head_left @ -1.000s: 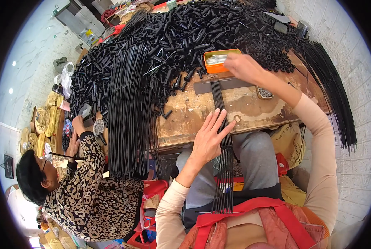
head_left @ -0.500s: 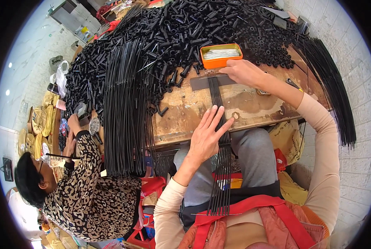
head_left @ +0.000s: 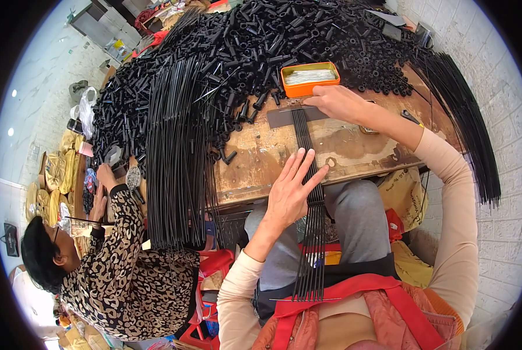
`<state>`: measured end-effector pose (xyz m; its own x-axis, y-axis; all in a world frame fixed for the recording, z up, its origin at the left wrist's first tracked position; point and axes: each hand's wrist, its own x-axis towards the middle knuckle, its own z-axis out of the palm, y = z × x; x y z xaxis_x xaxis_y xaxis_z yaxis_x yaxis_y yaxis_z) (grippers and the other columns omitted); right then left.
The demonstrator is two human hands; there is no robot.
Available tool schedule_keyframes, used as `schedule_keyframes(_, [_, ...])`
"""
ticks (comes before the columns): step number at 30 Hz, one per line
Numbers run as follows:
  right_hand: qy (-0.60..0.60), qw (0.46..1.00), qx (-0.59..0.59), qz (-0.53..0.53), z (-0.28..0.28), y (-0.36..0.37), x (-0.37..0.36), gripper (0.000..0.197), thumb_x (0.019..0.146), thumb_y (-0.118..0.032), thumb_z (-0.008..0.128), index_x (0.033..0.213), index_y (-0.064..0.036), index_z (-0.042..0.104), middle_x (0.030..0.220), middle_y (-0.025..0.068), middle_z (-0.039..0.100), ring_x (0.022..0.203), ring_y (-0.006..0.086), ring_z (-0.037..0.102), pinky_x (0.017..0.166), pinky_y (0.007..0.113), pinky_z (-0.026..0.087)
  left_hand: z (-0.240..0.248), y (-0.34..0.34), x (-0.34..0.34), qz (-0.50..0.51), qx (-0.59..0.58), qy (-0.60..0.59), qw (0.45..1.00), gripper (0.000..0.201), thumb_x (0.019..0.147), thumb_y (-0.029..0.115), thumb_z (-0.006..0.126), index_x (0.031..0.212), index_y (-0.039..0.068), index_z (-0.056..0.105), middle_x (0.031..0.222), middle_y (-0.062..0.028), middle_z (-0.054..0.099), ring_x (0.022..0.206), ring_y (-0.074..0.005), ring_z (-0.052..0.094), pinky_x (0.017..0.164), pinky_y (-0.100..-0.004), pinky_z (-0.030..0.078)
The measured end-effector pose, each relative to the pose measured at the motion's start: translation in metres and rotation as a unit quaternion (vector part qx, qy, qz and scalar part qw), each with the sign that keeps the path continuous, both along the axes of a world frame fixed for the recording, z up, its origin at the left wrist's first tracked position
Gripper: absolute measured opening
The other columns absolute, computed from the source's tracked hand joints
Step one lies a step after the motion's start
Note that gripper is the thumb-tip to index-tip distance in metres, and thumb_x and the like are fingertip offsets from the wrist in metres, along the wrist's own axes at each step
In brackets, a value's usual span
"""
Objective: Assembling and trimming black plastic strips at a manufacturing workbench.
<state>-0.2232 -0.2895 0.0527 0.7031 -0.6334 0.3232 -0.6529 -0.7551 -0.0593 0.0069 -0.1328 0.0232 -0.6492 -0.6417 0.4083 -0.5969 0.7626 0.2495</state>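
Head view, from the left: a co-worker in a leopard-print top (head_left: pixel 130 274) sits beside the wooden surface (head_left: pixel 261 157), near a thick bundle of black rods (head_left: pixel 176 157) hanging over its edge. A heap of short black tubes (head_left: pixel 243 46) covers the far side. Your left hand (head_left: pixel 290 189) lies flat, fingers spread, pressing a small row of thin black rods (head_left: pixel 313 233) that runs from the surface down over your lap. Your right hand (head_left: pixel 340 104) rests at the rods' far end, fingers curled just beside an orange tray (head_left: pixel 309 79); whether it grips anything, you cannot tell.
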Motion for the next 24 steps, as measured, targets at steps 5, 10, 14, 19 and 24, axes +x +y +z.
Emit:
schedule_keyframes(5, [0.016, 1.000, -0.017, 0.015, 0.000, 0.000, -0.002, 0.033, 0.077, -0.002, 0.059, 0.110, -0.0064, 0.067, 0.083, 0.0119, 0.057, 0.076, 0.0307, 0.062, 0.067, 0.041, 0.052, -0.001, 0.000, 0.000, 0.000, 0.000, 0.001, 1.000, 0.070, 0.065, -0.005, 0.054, 0.131, 0.017, 0.057, 0.143, -0.0171, 0.043, 0.136, -0.0349, 0.038, 0.113, -0.0451, 0.030])
schedule_keyframes(10, [0.007, 1.000, -0.024, 0.016, -0.004, -0.001, -0.002, 0.031, 0.079, -0.002, 0.059, 0.109, -0.0056, 0.066, 0.083, 0.0120, 0.057, 0.077, 0.0309, 0.062, 0.067, 0.040, 0.052, 0.000, 0.000, 0.000, 0.001, 0.005, 0.002, 1.000, 0.070, 0.065, -0.005, 0.053, 0.132, 0.017, 0.056, 0.144, -0.0168, 0.043, 0.136, -0.0350, 0.038, 0.113, -0.0452, 0.030])
schedule_keyframes(14, [0.003, 1.000, -0.015, 0.007, -0.003, 0.000, -0.002, 0.031, 0.080, -0.001, 0.059, 0.109, -0.0051, 0.066, 0.084, 0.0121, 0.057, 0.078, 0.0314, 0.062, 0.068, 0.041, 0.052, -0.001, 0.000, -0.001, 0.000, 0.005, 0.002, 1.000, 0.070, 0.065, -0.006, 0.053, 0.132, 0.017, 0.056, 0.144, -0.0173, 0.043, 0.136, -0.0353, 0.037, 0.113, -0.0452, 0.030])
schedule_keyframes(19, [0.007, 1.000, -0.002, 0.020, -0.002, -0.003, 0.003, 0.029, 0.079, 0.000, 0.058, 0.107, -0.0040, 0.066, 0.086, 0.0128, 0.059, 0.079, 0.0323, 0.062, 0.071, 0.041, 0.052, 0.000, 0.001, 0.000, 0.000, 0.008, 0.007, 1.000, 0.071, 0.065, -0.006, 0.053, 0.132, 0.017, 0.056, 0.144, -0.0177, 0.043, 0.136, -0.0356, 0.037, 0.113, -0.0452, 0.030])
schedule_keyframes(24, [-0.060, 0.996, 0.022, 0.070, -0.001, -0.016, 0.002, 0.021, 0.081, -0.001, 0.059, 0.100, -0.0013, 0.067, 0.086, 0.0150, 0.063, 0.082, 0.0330, 0.063, 0.073, 0.040, 0.051, 0.003, 0.001, -0.001, -0.003, 0.011, 0.006, 1.000, 0.072, 0.064, -0.007, 0.053, 0.131, 0.017, 0.057, 0.144, -0.0176, 0.042, 0.136, -0.0356, 0.037, 0.113, -0.0454, 0.030])
